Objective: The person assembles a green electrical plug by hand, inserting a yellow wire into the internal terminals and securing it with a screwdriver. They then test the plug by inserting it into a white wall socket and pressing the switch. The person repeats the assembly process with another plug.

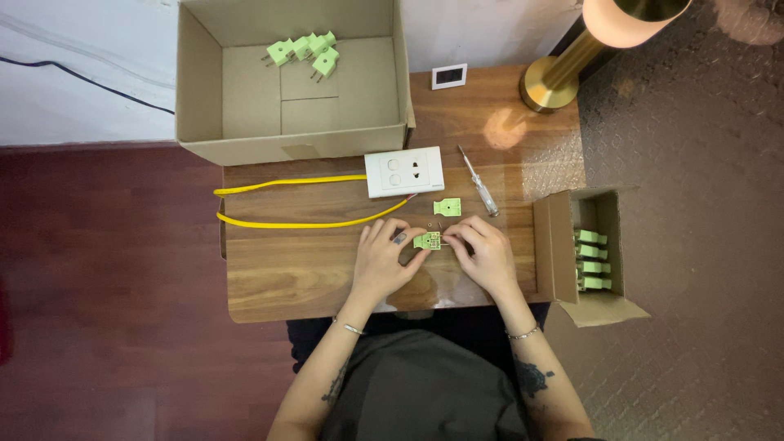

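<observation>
My 2 forearms come up from the bottom of the view and angle in toward each other. My left hand [382, 260] lies palm down, fingers spread and curled inward, tips pinching. My right hand [483, 253] mirrors it (knuckles up, thumb tucked under), fingertips meeting the left's. Each wrist wears a thin bracelet; both forearms are tattooed.

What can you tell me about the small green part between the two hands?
The green plug half is a small, light green piece that looks like plastic, lying open with its inside facing up. It sits low over the wooden table. The left hand and right hand pinch it from either side.
</observation>
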